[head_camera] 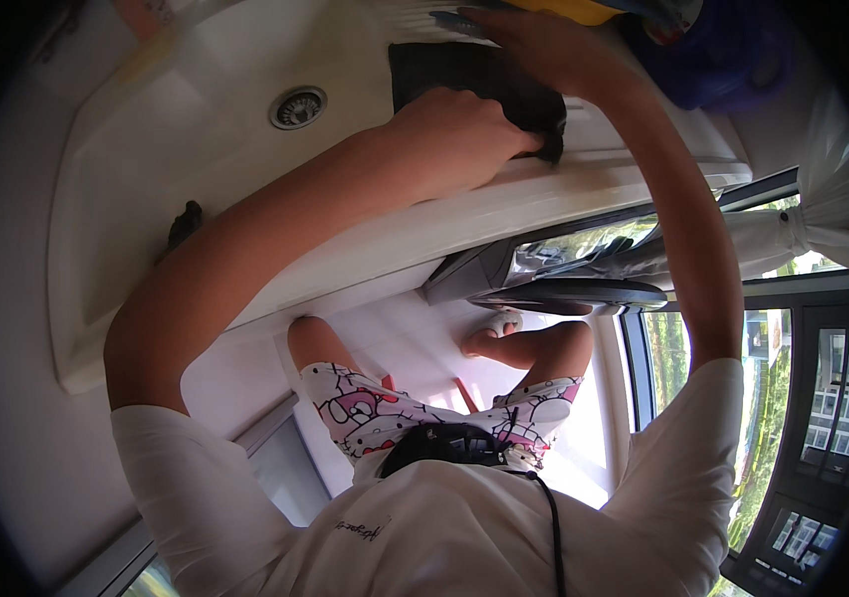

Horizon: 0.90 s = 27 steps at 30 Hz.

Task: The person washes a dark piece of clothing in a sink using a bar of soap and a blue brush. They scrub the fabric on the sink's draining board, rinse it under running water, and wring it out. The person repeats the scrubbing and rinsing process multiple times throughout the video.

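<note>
A black cloth [443,67] lies over the ridged washboard side [589,123] of a cream laundry sink. My left hand [462,134] is closed on the cloth's near part, close to the sink's front rim. Just beyond it, my right hand [525,48] reaches over the cloth's far edge. At its fingertips is a blue-grey, brush-like tool [458,24]; the fingers are bent around it, and its exact form is blurred. A small dark, crumpled item [185,222] rests in the basin, partly behind my left forearm.
The basin has a metal drain strainer [298,108]. A blue-purple container [701,63] and a yellow object [574,9] stand by the far right end. Below the sink, a front-loading washing machine's round door [570,295] stands ajar. A tied curtain [760,231] hangs by the window at right.
</note>
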Available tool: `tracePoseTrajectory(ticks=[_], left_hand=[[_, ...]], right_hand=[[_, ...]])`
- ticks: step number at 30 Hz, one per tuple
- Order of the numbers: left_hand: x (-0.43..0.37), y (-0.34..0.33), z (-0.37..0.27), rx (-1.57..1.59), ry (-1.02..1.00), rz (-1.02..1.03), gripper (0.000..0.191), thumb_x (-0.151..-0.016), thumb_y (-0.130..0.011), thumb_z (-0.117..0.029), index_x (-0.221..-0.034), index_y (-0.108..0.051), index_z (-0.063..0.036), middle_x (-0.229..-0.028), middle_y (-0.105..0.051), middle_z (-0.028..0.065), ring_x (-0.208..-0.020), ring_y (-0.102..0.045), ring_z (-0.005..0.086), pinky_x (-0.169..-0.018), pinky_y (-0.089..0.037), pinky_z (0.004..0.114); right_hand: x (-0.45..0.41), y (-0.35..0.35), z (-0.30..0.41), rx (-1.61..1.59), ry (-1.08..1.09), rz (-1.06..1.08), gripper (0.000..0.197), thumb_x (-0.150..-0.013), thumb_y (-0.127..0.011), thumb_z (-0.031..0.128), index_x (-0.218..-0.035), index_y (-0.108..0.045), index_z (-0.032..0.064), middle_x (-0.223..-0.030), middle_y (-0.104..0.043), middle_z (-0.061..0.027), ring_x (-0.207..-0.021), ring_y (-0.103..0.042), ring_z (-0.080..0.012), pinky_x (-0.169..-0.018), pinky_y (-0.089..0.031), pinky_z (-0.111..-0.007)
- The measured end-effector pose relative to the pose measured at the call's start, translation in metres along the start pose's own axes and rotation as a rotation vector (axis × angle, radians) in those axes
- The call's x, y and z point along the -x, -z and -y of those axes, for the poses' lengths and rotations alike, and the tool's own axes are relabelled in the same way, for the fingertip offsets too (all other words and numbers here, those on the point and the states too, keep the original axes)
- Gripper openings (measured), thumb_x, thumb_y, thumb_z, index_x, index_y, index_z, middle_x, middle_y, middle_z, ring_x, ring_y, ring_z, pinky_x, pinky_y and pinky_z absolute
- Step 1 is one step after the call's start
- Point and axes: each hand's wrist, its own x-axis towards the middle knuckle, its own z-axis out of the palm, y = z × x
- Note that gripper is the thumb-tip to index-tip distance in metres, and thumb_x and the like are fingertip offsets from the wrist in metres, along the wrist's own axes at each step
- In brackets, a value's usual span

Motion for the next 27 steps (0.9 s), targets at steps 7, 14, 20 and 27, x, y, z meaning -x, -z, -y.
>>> tracePoseTrajectory(ticks=[7,14,20,27], left_hand=[[-0.008,-0.016,0.005,0.064,-0.037,-0.049,0.036,-0.093,-0.055,-0.016,-0.126,-0.068,-0.0216,-0.089,-0.072,0.0166,-0.079,-0.071,0.0347,-0.073,-0.058,0.046],[-0.008,0.001,0.003,0.063,0.005,0.003,0.034,-0.099,-0.052,-0.026,-0.13,-0.066,-0.0251,-0.09,-0.072,0.0179,-0.08,-0.07,0.0381,-0.074,-0.057,0.048],[-0.006,-0.016,0.01,0.047,-0.004,-0.055,0.035,-0.098,-0.054,-0.027,-0.13,-0.066,-0.0242,-0.087,-0.072,0.0181,-0.079,-0.07,0.0382,-0.075,-0.057,0.049],[-0.007,-0.015,0.003,0.08,-0.039,-0.039,0.035,-0.097,-0.053,-0.022,-0.129,-0.066,-0.0227,-0.088,-0.072,0.019,-0.079,-0.071,0.0386,-0.075,-0.058,0.049]], right_hand=[[0.052,-0.014,0.022,0.237,-0.089,0.168,0.051,-0.091,-0.057,0.017,-0.141,-0.056,0.0248,-0.086,-0.072,-0.0156,-0.082,-0.072,-0.0334,-0.069,-0.056,-0.045],[-0.024,-0.061,-0.003,0.371,-0.071,-0.055,0.04,-0.094,-0.054,0.02,-0.134,-0.06,0.0205,-0.091,-0.073,-0.0166,-0.086,-0.072,-0.0327,-0.072,-0.057,-0.044],[0.048,0.005,0.015,0.208,-0.078,0.097,0.044,-0.096,-0.048,0.017,-0.137,-0.058,0.0308,-0.099,-0.074,-0.01,-0.088,-0.072,-0.0312,-0.073,-0.057,-0.045],[0.031,-0.021,0.015,0.223,-0.245,0.233,0.056,-0.091,-0.05,0.013,-0.143,-0.053,0.0341,-0.099,-0.073,-0.0113,-0.089,-0.072,-0.0321,-0.074,-0.057,-0.045]])
